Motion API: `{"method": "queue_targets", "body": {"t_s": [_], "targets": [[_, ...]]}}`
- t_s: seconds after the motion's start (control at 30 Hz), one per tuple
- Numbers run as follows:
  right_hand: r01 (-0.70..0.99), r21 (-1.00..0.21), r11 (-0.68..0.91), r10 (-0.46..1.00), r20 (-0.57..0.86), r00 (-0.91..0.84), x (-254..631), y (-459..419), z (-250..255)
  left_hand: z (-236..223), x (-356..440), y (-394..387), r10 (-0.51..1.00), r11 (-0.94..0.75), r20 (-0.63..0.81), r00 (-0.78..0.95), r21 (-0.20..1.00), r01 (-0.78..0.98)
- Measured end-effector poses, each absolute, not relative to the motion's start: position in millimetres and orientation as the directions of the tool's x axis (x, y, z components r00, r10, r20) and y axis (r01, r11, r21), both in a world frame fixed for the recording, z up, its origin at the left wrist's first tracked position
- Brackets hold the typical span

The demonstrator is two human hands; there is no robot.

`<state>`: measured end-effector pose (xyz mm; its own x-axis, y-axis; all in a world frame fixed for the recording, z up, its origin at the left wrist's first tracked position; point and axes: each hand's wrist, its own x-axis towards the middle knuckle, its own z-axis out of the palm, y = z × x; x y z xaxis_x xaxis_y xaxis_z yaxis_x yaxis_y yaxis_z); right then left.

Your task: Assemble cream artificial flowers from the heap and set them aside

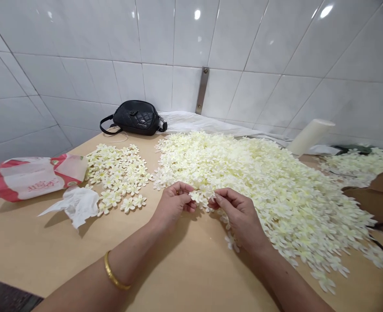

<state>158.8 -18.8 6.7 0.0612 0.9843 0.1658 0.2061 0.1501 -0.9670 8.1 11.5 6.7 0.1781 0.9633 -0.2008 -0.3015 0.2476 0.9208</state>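
My left hand (175, 201) and my right hand (238, 212) meet near the middle of the table. Between their pinched fingertips are small white artificial flowers (202, 196) with pale yellow centres, one side in each hand. Just behind them rises a large heap of the same flowers (230, 160), which spreads far to the right. A few loose ones lie under my right hand. To the left sits a smaller, flatter group of flowers (120, 173). My fingers partly cover the held flowers, so their exact number is unclear.
A red and white tissue packet (35, 175) and a crumpled tissue (76, 206) lie on the wooden table (113, 242) at left. A black bag (136, 117) stands by the tiled wall. At right are a white roll (311, 134), more flowers (360, 162) and a brown object (380, 195).
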Motion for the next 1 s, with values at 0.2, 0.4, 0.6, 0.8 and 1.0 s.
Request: {"method": "queue_targets", "body": {"t_s": [0.2, 0.4, 0.6, 0.8, 1.0], "targets": [[0.639, -0.701, 0.317, 0.876, 0.474, 0.085, 192, -7, 33, 7, 8, 12, 0.962, 0.261, -0.22, 0.161, 0.91, -0.321], [0.96, -0.139, 0.243, 0.728, 0.68, -0.086, 229, 45, 55, 5, 10, 13, 0.964, 0.248, -0.197, 0.179, 0.909, -0.334], [0.914, -0.226, 0.336, 0.733, 0.672, -0.103, 198, 22, 46, 7, 10, 10, 0.968, 0.235, -0.192, 0.163, 0.921, -0.31], [0.715, -0.52, 0.468, 0.854, 0.472, -0.216, 149, -24, 22, 7, 13, 6, 0.961, 0.243, -0.184, 0.206, 0.919, -0.312], [0.696, -0.561, 0.448, 0.884, 0.393, -0.252, 145, -21, 9, 1, 12, 6, 0.959, 0.186, -0.11, 0.262, 0.941, -0.284]]}}
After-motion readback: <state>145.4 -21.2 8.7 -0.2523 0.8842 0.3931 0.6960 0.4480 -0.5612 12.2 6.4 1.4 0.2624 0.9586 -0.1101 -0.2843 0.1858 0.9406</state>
